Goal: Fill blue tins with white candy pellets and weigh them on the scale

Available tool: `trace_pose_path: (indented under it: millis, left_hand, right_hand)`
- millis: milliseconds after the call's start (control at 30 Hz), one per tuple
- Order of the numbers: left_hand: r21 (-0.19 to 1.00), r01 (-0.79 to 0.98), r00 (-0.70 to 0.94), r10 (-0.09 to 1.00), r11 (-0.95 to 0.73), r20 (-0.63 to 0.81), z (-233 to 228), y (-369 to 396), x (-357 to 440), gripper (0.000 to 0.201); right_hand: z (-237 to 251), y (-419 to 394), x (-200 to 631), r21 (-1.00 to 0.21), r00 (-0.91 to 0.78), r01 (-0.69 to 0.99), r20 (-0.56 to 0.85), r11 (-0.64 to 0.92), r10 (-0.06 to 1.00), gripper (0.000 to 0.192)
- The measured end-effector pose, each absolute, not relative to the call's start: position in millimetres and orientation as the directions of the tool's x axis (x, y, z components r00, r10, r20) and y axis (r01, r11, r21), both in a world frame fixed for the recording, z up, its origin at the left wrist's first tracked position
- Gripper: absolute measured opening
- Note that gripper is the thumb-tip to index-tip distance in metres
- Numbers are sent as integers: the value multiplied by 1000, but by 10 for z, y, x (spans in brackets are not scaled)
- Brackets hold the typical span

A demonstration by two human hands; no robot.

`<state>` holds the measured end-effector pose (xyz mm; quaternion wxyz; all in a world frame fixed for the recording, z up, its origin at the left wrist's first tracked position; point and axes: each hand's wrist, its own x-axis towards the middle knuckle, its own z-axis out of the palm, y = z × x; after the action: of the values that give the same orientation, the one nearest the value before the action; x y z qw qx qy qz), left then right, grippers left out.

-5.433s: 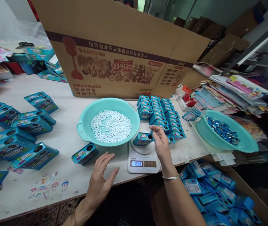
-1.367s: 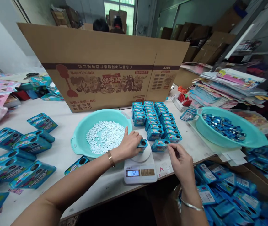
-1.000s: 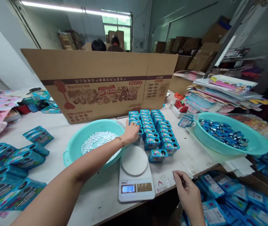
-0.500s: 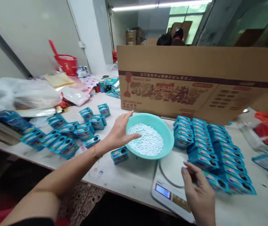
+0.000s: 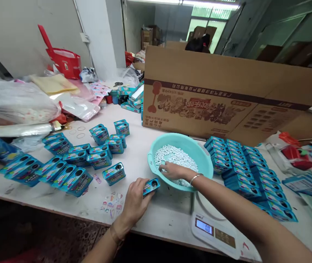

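Note:
My left hand (image 5: 137, 200) is closed around a small blue box (image 5: 151, 186) with a dark round spot on its top, low at the table beside the basin. Inside the turquoise basin (image 5: 204, 160), my right hand (image 5: 175, 171) reaches down with curled fingers among small white pellets (image 5: 176, 155); its fingertips are partly hidden by them. Beneath my right forearm stands a white kitchen scale (image 5: 216, 233), its display reading 0.0. Another blue box (image 5: 114, 174) stands just left of my left hand.
Several blue boxes (image 5: 75, 179) stand on the left, with rows of more (image 5: 243, 180) on the right. A large cardboard carton (image 5: 200, 65) rises behind the basin. Small stickers (image 5: 112, 204) lie near the front edge. Plastic bags (image 5: 21, 106) and a red bag (image 5: 68, 64) are at the back left.
My left hand has moved from the basin's rim down to the small blue box and gripped it. My right hand has gone from beside the scale left into the basin's pellets.

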<state>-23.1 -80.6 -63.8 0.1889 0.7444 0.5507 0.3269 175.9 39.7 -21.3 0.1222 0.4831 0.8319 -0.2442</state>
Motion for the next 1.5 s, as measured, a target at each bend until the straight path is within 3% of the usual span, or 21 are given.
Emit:
trace_pose_path:
  millis: [233,367,567,633,667,733,800,867,1000,1233,1500]
  left_hand:
    - [628,710,133,936,-319,325,-494,-915,-707,22]
    - [573,757,99,921,-315,376,-493,-892,-892,22]
    - [422,868,50,889,-264,454,-497,-832,-948,24]
    - [348,908,50,884,-234,464,-465,-811,-953,23]
    - [322,919,57,886,-227,461,-452,-796,-958,23]
    - [296,928,71,888,-226,455,-441,-755,-981,22]
    - [287,930,79,886,-231,456,-461,-693,-1023,23]
    - [290,928,88,893,-234,441,-502,-606,-1091,25]
    - [354,884,166,913,-306,373,-578,-417,-1257,34]
    - [356,856,222,889,-374,400,-560,-447,-1216,46]
    - [396,756,357,835,-521,418,-596,-1109,-314,23]
  right_hand:
    - [-241,171,2271,-329,-502,863,-485,382,716,33]
    - [-237,163,2285,-445,-500,849,-502,285,706,38]
    - [-323,192,2176,-620,-498,770,-438,149,749,17]
    - [-322,224,2195,-712,-469,702,-433,28,770,17]
    - [-306,241,2214,-782,-432,615,-447,-107,784,18]
    - [-246,271,2267,-870,-347,282,-486,-406,802,21]
    - [-169,296,2325,-849,-288,-31,-498,-528,818,21]
    - [-110,311,2374,-810,-245,-263,-470,-524,848,17]
    - [-121,312,2393,-523,-173,-725,-491,-448,854,17]
    - [-260,298,2367,-394,-134,-849,-482,-351,866,24]
    - [-309,317,2501,-323,-76,-909,-495,-264,866,23]
